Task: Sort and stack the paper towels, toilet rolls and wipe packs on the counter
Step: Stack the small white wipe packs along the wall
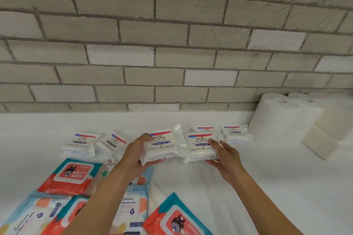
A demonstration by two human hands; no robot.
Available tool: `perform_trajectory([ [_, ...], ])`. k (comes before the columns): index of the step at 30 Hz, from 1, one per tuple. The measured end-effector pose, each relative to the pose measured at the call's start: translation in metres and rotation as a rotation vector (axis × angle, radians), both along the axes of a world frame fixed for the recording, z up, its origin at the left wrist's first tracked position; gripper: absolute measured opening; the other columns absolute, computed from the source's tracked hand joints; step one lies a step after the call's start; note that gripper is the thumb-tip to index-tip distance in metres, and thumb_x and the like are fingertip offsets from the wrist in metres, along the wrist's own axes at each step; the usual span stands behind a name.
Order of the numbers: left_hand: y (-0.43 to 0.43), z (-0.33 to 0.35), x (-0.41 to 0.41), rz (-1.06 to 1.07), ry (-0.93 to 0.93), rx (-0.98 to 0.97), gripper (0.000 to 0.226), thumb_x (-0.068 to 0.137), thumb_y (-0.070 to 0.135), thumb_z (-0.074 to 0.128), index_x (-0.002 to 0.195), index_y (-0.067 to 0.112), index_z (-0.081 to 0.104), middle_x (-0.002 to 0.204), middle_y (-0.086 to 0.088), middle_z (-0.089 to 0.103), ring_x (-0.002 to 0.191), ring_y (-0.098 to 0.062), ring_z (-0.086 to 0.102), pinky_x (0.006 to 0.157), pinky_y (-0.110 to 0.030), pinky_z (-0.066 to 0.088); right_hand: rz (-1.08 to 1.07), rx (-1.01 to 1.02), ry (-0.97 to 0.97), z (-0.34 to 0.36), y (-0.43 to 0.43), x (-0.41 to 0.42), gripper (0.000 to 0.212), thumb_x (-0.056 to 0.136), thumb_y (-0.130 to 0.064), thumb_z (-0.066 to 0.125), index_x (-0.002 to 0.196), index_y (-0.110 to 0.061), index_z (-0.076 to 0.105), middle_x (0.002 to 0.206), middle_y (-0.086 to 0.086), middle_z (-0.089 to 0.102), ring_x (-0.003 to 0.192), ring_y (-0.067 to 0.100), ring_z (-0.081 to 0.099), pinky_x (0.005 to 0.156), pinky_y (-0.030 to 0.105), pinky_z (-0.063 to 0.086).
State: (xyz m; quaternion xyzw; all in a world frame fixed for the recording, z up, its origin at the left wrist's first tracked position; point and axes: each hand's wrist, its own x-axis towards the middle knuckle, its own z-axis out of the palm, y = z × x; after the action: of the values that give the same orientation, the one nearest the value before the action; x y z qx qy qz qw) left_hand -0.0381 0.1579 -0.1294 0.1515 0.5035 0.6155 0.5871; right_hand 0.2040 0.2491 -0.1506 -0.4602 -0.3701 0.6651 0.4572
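While the left hand (137,155) grips a Dove pack (162,146) by its end and the right hand (226,157) grips a second Dove pack (201,147), both left of the paper towel rolls (277,120): square the edges before stacking. Film wrap glossy, pillow-soft, probably slippery. Rolls: white cylinders, upright on the white counter (267,187). Large flat wipe packs (73,174) farther left.

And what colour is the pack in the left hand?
The pack is white with a red stripe and a blue label, seen in the head view.
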Motion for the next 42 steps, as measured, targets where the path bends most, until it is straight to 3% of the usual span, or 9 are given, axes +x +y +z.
perform_trajectory([
  [3, 0.015, 0.001, 0.021, -0.034, 0.008, -0.014, 0.03, 0.085, 0.016, 0.059, 0.114, 0.009, 0.064, 0.108, -0.02, 0.072, 0.095, -0.036, 0.068, 0.063, -0.04, 0.058, -0.062, -0.005, 0.017, 0.003, 0.006, 0.022, 0.03, 0.084, -0.018, 0.074, 0.112, -0.01, 0.068, 0.1, 0.007, 0.076, 0.096, 0.025, 0.072, 0.082, 0.044, 0.058],
  [9, 0.043, 0.004, 0.049, -0.037, -0.01, -0.028, 0.033, 0.085, 0.017, 0.061, 0.116, 0.008, 0.063, 0.11, -0.02, 0.071, 0.095, -0.038, 0.068, 0.064, -0.04, 0.058, -0.153, -0.044, 0.045, 0.006, 0.033, 0.057, 0.031, 0.085, -0.02, 0.073, 0.112, -0.006, 0.068, 0.103, 0.01, 0.075, 0.094, 0.025, 0.072, 0.065, 0.034, 0.059],
  [16, 0.08, 0.012, 0.076, -0.042, -0.012, -0.04, 0.027, 0.088, 0.017, 0.061, 0.113, 0.008, 0.063, 0.109, -0.019, 0.071, 0.094, -0.037, 0.067, 0.075, -0.045, 0.057, -0.208, -0.156, 0.143, 0.009, 0.083, 0.08, 0.039, 0.082, -0.027, 0.076, 0.113, -0.005, 0.066, 0.106, 0.011, 0.073, 0.095, 0.026, 0.07, 0.069, 0.036, 0.058],
  [30, 0.162, -0.01, 0.1, 0.014, 0.228, -0.21, 0.02, 0.092, 0.016, 0.066, 0.105, 0.0, 0.065, 0.109, -0.02, 0.069, 0.096, -0.039, 0.067, 0.075, -0.048, 0.059, -0.297, -0.259, 0.129, -0.019, 0.148, 0.085, 0.043, 0.079, -0.015, 0.076, 0.117, -0.001, 0.061, 0.106, 0.016, 0.069, 0.084, 0.027, 0.068, 0.063, 0.032, 0.054],
  [36, 0.183, -0.028, 0.112, 0.072, 0.29, -0.26, 0.031, 0.093, 0.02, 0.065, 0.113, -0.002, 0.06, 0.11, -0.017, 0.067, 0.096, -0.037, 0.066, 0.065, -0.043, 0.061, -0.314, -0.286, 0.197, -0.029, 0.156, 0.091, 0.039, 0.081, -0.016, 0.077, 0.114, -0.002, 0.061, 0.11, 0.013, 0.067, 0.094, 0.024, 0.066, 0.077, 0.034, 0.056],
  [39, 0.188, -0.035, 0.117, 0.12, 0.375, -0.257, 0.024, 0.094, 0.025, 0.063, 0.102, 0.002, 0.063, 0.104, -0.014, 0.068, 0.088, -0.032, 0.066, 0.064, -0.039, 0.061, -0.257, -0.311, 0.247, -0.033, 0.16, 0.098, 0.037, 0.082, -0.008, 0.075, 0.116, -0.002, 0.063, 0.117, 0.012, 0.066, 0.105, 0.022, 0.064, 0.091, 0.032, 0.053],
  [42, 0.193, -0.039, 0.125, 0.164, 0.471, -0.247, 0.021, 0.095, 0.027, 0.06, 0.09, 0.007, 0.064, 0.097, -0.013, 0.068, 0.083, -0.03, 0.065, 0.066, -0.037, 0.058, -0.255, -0.372, 0.282, -0.042, 0.16, 0.101, 0.042, 0.082, 0.001, 0.071, 0.123, -0.001, 0.061, 0.124, 0.015, 0.065, 0.111, 0.025, 0.064, 0.072, 0.027, 0.058],
])
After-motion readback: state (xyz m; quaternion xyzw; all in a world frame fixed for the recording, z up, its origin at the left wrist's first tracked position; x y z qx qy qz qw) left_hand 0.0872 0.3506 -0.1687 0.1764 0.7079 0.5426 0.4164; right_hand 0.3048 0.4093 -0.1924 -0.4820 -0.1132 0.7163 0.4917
